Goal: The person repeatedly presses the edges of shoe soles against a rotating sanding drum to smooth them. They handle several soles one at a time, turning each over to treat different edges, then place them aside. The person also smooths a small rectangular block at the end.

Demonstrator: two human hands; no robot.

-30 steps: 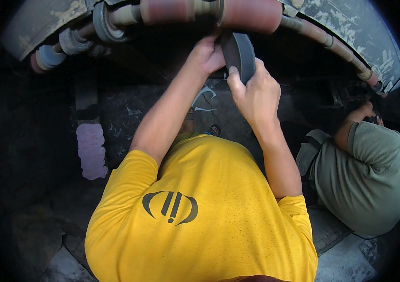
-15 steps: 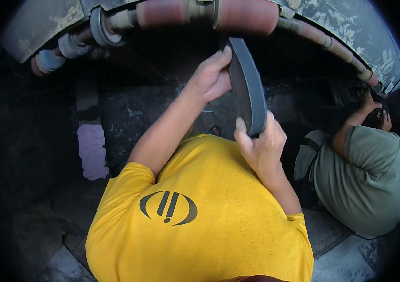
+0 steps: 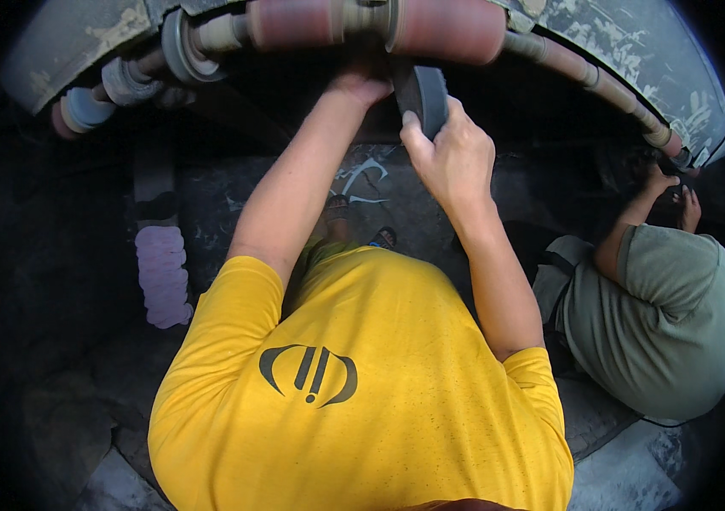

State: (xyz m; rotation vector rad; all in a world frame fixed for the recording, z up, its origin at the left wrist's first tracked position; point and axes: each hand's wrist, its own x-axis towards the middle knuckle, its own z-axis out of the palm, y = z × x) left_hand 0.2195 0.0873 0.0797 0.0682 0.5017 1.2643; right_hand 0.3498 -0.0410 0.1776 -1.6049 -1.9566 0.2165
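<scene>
A thick dark grey shoe sole [image 3: 424, 95] is tilted up under the spinning red rollers, its far end close to them. Whether it touches them I cannot tell. My right hand [image 3: 456, 153] is closed round the sole's near end, the thumb on its left face and the fingers along its right side. Beside the sole's left edge, my left hand [image 3: 364, 85] reaches into the shadow below the rollers. Its fingers are hidden there. The larger red sanding roller [image 3: 447, 32] turns above the sole, with a second red roller [image 3: 294, 22] to its left.
The rotating shaft carries several more wheels, among them a grey-rimmed wheel [image 3: 182, 49] at left. A grey metal hood [image 3: 626, 51] arches behind. A lilac wrapped pad [image 3: 163, 277] hangs at left. At right a co-worker in a green shirt [image 3: 664, 315] works at the same machine.
Both my hands and the sole have moved forward, up toward the rollers. My left hand has gone into the shadow beneath them, while my right arm has stretched out farther.
</scene>
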